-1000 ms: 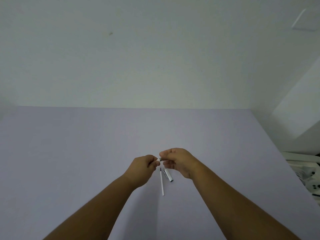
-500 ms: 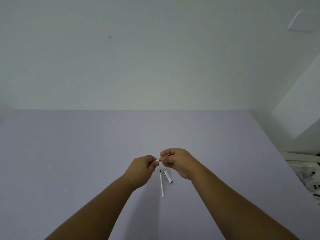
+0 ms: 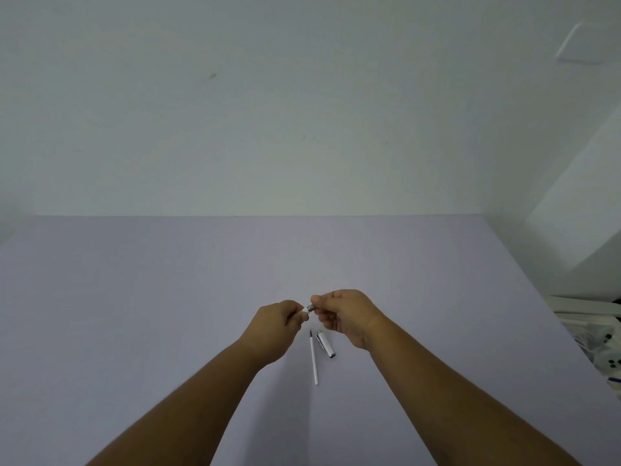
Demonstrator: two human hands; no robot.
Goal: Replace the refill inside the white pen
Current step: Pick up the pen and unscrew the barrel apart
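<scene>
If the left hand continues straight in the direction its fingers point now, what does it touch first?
Most likely the right hand. The left hand points rightward, its fingertips pinching a white pen part almost against the grey piece the right hand holds. Depth between them is unclear.

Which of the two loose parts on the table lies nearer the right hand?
The cap, short and silvery with a clip; the long thin white refill lies left of it.

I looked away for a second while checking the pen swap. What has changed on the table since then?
Little. Both hands, left hand and right hand, keep pinching the small pen part between them; their grip shifted only slightly. The refill and pen cap stayed flat on the table, untouched.
</scene>
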